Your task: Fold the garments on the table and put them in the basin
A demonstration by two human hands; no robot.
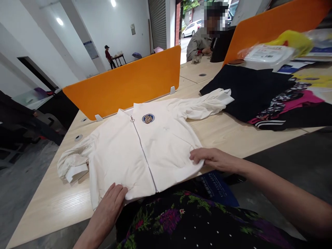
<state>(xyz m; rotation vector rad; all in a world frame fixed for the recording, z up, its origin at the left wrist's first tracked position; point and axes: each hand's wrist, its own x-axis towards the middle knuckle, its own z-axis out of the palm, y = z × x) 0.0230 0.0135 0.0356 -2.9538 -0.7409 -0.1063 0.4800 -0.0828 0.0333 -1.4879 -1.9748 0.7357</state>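
Observation:
A white zip-front jacket (119,148) lies front side up on the wooden table, its zipper closed and a round blue-and-gold badge (148,119) on the chest. One sleeve stretches toward the dark clothes at right; the other is bent at left. My left hand (110,204) rests on the lower left hem, fingers extended over the fabric and thumb out of sight. At the lower right corner, my right hand (211,159) has its fingers curled on the jacket's edge, gripping the cloth.
An orange divider (129,83) stands behind the jacket, and another orange divider (275,27) rises at right. Dark folded clothes (246,88) and patterned garments (282,100) lie at right, near plastic packages (269,53). A person (201,43) sits across the table. A blue printed bag (218,188) is below the table edge.

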